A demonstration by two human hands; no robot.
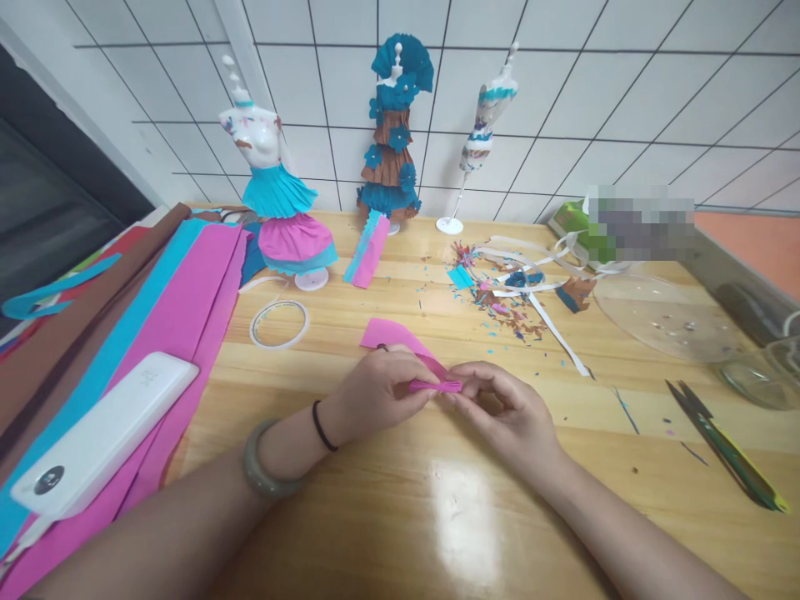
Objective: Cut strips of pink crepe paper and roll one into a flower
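A pink crepe paper strip [400, 333] is gathered in small folds between my two hands, above the middle of the table. My left hand [391, 383] pinches the folded part from the left, thumb against fingers. From the right, my right hand [500, 400] pinches the other end of the folds with thumb and fingertips. The strip's flat, unfolded length runs behind my left fingers and up to the left. Beyond my hands lies a blue and pink paper piece [367, 250]. A roll of double-sided tape [279, 323] rests flat to the left.
Three small mannequins stand at the back: one in a blue and pink skirt [287, 200], one in a teal and brown dress [387, 150], one bare [491, 108]. Left are paper sheets [181, 308] under a white power bank [106, 433]. Scraps [512, 308] and scissors [725, 446] lie right.
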